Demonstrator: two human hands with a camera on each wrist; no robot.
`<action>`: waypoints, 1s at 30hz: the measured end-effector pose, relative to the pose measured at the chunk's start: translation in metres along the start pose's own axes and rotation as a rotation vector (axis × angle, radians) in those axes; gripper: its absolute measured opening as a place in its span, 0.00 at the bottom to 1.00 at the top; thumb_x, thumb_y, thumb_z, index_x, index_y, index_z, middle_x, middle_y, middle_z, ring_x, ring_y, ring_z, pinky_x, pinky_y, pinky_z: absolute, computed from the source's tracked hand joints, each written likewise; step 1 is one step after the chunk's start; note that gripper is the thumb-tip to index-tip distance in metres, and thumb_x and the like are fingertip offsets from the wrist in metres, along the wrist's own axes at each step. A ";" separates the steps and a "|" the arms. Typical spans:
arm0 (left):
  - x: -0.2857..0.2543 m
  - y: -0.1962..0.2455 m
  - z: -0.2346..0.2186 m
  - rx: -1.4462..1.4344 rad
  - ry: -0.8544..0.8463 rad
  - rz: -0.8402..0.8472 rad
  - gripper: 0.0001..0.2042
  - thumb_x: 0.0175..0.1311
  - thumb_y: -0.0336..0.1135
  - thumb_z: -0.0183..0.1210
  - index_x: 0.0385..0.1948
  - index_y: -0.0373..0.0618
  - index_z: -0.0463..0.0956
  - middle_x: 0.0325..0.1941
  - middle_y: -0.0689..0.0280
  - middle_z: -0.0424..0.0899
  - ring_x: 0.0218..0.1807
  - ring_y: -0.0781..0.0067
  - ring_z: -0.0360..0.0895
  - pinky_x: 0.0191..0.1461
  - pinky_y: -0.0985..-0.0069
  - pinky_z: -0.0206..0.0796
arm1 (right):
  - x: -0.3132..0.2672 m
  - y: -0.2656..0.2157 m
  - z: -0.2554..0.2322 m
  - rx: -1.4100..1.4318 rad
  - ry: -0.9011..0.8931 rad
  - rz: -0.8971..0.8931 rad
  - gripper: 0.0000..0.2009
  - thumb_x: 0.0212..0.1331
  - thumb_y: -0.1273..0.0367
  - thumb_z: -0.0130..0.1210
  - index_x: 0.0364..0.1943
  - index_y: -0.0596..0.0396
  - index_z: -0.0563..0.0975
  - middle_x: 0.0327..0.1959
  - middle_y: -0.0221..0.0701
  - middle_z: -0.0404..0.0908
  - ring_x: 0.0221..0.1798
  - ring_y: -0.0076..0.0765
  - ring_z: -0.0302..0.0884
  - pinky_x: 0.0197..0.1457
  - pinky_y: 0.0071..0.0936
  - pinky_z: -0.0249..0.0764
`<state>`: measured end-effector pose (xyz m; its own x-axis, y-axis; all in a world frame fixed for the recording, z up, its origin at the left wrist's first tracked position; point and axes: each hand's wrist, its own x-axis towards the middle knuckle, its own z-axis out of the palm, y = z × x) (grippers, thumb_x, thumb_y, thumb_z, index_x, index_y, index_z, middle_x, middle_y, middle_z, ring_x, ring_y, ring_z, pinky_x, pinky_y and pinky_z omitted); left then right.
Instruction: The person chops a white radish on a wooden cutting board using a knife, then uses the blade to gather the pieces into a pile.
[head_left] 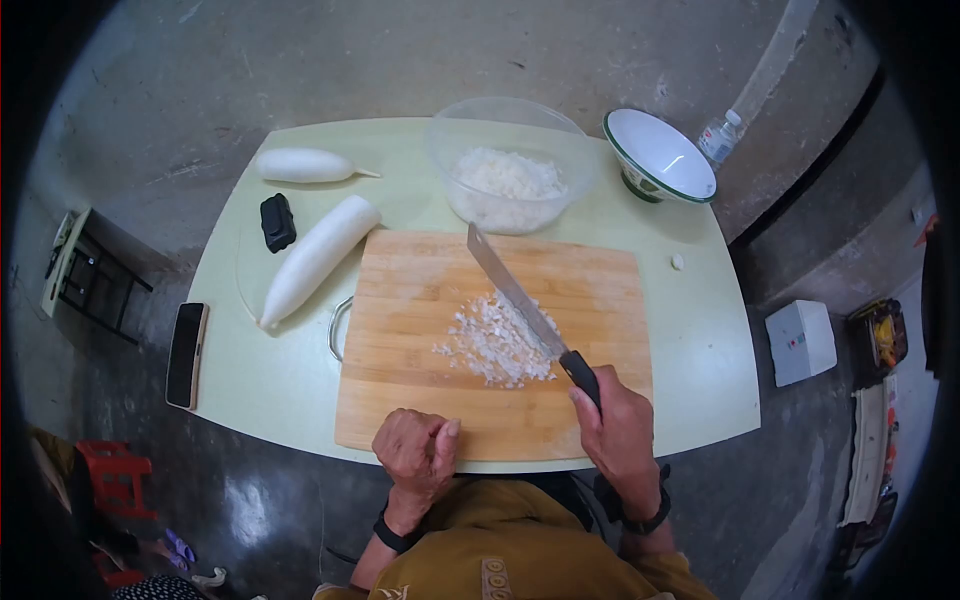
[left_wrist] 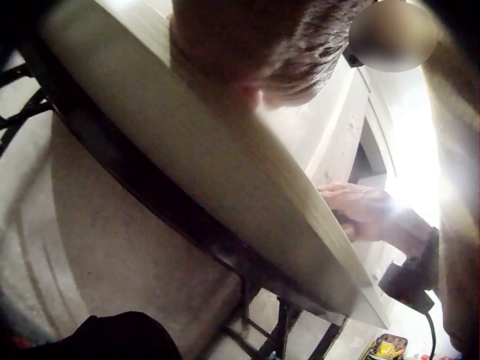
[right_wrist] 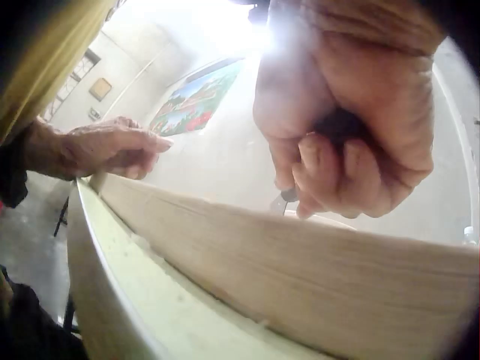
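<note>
My right hand (head_left: 622,428) grips the black handle of a kitchen knife (head_left: 513,288) at the right of the wooden cutting board (head_left: 400,330). The blade slants up and left across a pile of finely chopped white bits (head_left: 492,345). In the right wrist view, the fingers (right_wrist: 352,169) wrap around the dark handle. My left hand (head_left: 414,450) rests by the board's near edge, fingers curled, thumb along the side, holding nothing. Behind the board, a clear plastic bowl (head_left: 575,150) holds shredded white stuff. Two white radishes (head_left: 318,262) lie to the left.
A black case (head_left: 277,222) lies beside the radishes, and a phone (head_left: 187,355) at the table's left edge. Back right stand a green-rimmed bowl (head_left: 662,150) and a plastic bottle (head_left: 718,138). A small white piece (head_left: 677,262) lies right of the board, whose metal handle (head_left: 336,328) sticks out left.
</note>
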<state>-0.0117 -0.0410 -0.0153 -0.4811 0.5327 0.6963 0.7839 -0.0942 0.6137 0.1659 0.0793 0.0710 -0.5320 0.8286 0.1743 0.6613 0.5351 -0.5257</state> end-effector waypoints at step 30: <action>0.001 -0.001 0.000 0.005 -0.008 0.007 0.08 0.54 0.28 0.65 0.20 0.42 0.73 0.18 0.63 0.72 0.21 0.59 0.69 0.25 0.67 0.59 | -0.002 -0.001 -0.004 0.125 -0.076 -0.043 0.09 0.62 0.67 0.57 0.38 0.57 0.72 0.22 0.44 0.76 0.25 0.55 0.76 0.28 0.43 0.69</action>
<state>-0.0127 -0.0407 -0.0152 -0.4726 0.5388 0.6973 0.7889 -0.0940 0.6073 0.1684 0.0780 0.0749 -0.5999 0.7881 0.1381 0.5685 0.5413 -0.6196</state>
